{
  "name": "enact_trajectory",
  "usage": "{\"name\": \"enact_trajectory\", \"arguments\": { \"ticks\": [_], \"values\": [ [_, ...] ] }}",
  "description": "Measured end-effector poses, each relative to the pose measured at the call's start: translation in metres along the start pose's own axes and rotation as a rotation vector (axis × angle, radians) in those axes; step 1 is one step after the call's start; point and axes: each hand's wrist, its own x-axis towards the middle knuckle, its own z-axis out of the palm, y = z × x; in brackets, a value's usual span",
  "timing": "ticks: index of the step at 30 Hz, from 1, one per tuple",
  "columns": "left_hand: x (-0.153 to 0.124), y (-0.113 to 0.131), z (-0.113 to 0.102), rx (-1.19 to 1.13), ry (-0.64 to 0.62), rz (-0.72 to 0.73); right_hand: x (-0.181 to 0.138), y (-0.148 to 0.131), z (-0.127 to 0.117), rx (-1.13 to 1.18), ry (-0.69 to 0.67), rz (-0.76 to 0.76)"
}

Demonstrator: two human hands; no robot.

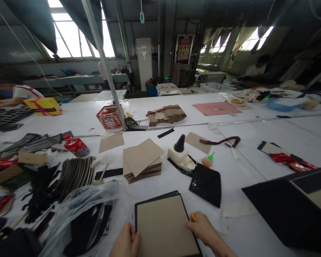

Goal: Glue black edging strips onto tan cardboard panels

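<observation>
In front of me lies a tan cardboard panel (160, 225) on a slightly larger black sheet, whose dark border shows at the top and sides. My left hand (125, 241) grips the left edge, thumb near the cardboard face. At the right edge my right hand (203, 228) is closed around a small yellow tool (193, 216); only its end shows, so its kind is unclear. Beyond the panel is a stack of cardboard sheets (143, 157). A white plastic bottle with a black cone top (178, 151) stands on black pieces (205, 184) spotted with white.
A clear plastic bag (91, 214) with black pieces lies left, near a row of curved strips (76, 176) and a red bottle (76, 145). Large black sheets (286, 207) lie right. A metal pole (104, 64) rises behind a patterned box (109, 119). A person (24, 92) works far left.
</observation>
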Motion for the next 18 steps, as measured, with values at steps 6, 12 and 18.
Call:
{"name": "enact_trajectory", "arguments": {
  "ticks": [6,12,18],
  "values": [
    [-0.001,0.028,0.027,0.292,0.18,0.552,-0.001,-0.008,-0.007,-0.11,-0.012,-0.071],
    [-0.015,0.055,0.068,0.281,0.257,0.406,-0.005,-0.01,-0.017,-0.263,0.01,-0.142],
    [-0.015,0.043,0.076,0.273,0.302,0.514,0.003,0.0,-0.04,-0.489,0.068,-0.268]
  ]
}}
